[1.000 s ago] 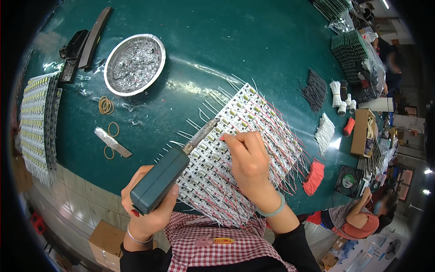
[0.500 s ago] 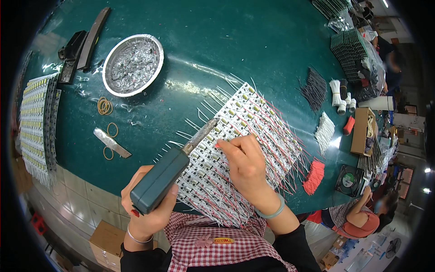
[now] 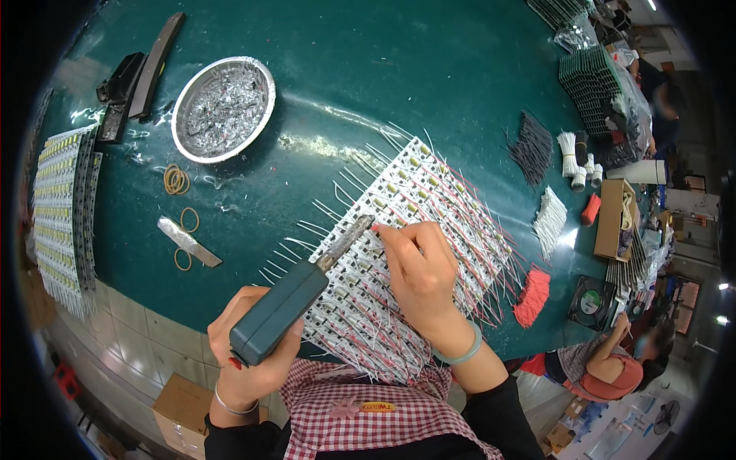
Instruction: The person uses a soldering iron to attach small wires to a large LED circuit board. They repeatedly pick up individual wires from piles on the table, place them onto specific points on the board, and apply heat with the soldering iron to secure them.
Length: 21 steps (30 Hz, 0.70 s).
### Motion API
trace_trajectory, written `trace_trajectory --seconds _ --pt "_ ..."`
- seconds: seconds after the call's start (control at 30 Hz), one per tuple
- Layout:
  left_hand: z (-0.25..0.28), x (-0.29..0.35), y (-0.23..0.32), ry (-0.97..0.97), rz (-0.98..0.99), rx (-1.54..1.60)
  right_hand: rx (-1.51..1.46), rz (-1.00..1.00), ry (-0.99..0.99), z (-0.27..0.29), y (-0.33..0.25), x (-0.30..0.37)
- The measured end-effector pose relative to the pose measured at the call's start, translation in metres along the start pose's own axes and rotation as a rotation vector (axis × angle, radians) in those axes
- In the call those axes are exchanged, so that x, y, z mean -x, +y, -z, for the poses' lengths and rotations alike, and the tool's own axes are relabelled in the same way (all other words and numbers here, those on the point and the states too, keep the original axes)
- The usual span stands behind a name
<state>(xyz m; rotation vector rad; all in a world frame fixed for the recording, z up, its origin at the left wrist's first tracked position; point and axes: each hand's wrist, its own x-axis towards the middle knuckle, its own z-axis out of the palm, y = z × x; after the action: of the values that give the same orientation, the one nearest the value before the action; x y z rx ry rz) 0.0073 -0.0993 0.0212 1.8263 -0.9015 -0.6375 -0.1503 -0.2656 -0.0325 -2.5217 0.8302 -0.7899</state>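
My left hand (image 3: 253,337) is wrapped round the boxy green handle of a soldering iron (image 3: 280,310). Its grey metal tip slants up and to the right over a panel of small white circuit boards (image 3: 414,184). Rows of yellowish parts cover the panel, with red and white wires sticking out along its sides. Beside the iron's tip, my right hand (image 3: 422,268) is closed in a pinch just above the boards. What its fingertips hold is too small to make out. The panel's near end lies against my checked apron (image 3: 376,429).
A round bowl (image 3: 268,115) of silvery scraps stands at the far left, near rubber bands (image 3: 176,181) and a metal strip (image 3: 192,244). Stacked panels (image 3: 57,207) hang over the left edge. Bundles of black (image 3: 530,149), white (image 3: 549,222) and red wires (image 3: 532,297) lie right. A co-worker (image 3: 613,368) sits beyond.
The iron's tip has shifted slightly right and nearer to me. My right hand has moved a little away from me, and its fingertips are now right beside the tip.
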Motion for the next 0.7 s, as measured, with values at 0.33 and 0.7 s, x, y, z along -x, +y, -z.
trace_trajectory --seconds 0.33,0.7 --pt "0.002 0.007 -0.015 -0.105 -0.006 0.064 0.014 -0.007 -0.028 0.001 -0.001 -0.001" --pt "-0.007 -0.004 0.000 0.003 -0.038 0.010 0.029 0.002 -0.041 0.000 -0.002 -0.003"
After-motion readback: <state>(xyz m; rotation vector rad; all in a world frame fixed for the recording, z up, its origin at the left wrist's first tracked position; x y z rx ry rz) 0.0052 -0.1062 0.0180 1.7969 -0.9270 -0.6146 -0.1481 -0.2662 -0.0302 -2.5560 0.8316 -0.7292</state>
